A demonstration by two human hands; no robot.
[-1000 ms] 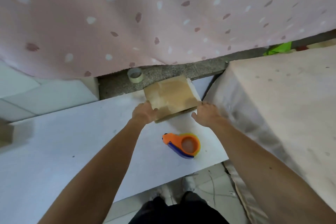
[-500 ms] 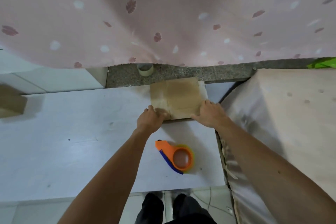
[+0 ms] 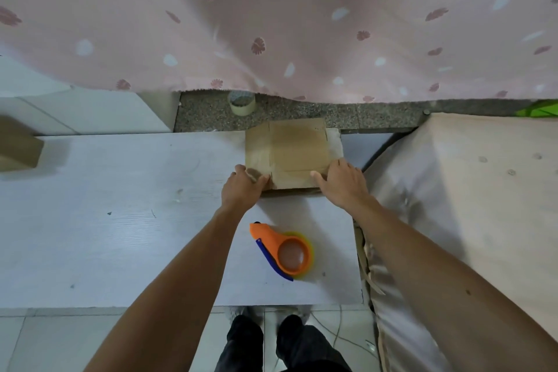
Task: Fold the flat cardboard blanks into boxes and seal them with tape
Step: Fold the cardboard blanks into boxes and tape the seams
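Note:
A brown cardboard box [image 3: 297, 154] with glossy tape across its top lies at the far edge of the white table [image 3: 120, 220]. My left hand [image 3: 241, 187] grips its near left corner, thumb on top. At the near right corner my right hand [image 3: 341, 184] holds it too, with the thumb on the top face and the fingers along the side. An orange and blue tape dispenser [image 3: 283, 251] lies on the table just in front of the box, between my forearms.
A roll of tape [image 3: 241, 103] stands on the speckled stone ledge [image 3: 377, 115] behind the box. Another cardboard piece [image 3: 15, 148] sits at the table's far left. A covered mattress [image 3: 468, 205] borders the table on the right. A pink patterned curtain [image 3: 271, 24] hangs behind.
The box has turned from a slanted position to lie square with the table edge. Both hands stayed on its near corners.

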